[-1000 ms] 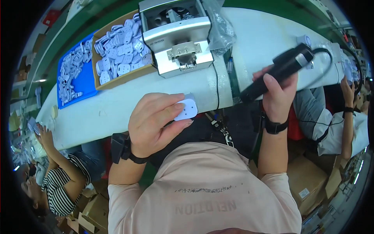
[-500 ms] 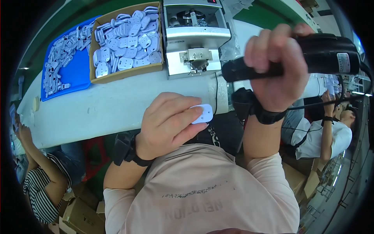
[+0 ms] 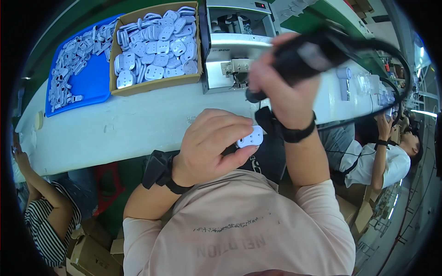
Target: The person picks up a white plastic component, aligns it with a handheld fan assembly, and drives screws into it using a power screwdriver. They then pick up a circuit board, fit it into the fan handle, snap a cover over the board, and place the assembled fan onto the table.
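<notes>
My left hand (image 3: 214, 142) pinches a small white plastic housing (image 3: 251, 137) with rounded corners and small holes in its face, close in front of my body. My right hand (image 3: 287, 87) is wrapped round a black corded electric screwdriver (image 3: 301, 57), tilted so that its front end points down and left. That end hangs just above the housing, apart from it as far as I can see. The tool and right fingers are smeared by motion, and the tip cannot be made out clearly.
A cardboard box (image 3: 156, 85) of similar white housings stands beyond my left hand, beside a blue tray (image 3: 94, 87) of small white parts. A silver screw-feeder machine (image 3: 241, 43) stands right of the box. The tool's cable (image 3: 407, 69) loops right. People sit on both sides.
My right hand has swung the screwdriver left, its front end tipping down toward the housing. My left hand has shifted slightly right with the housing and turned it a little.
</notes>
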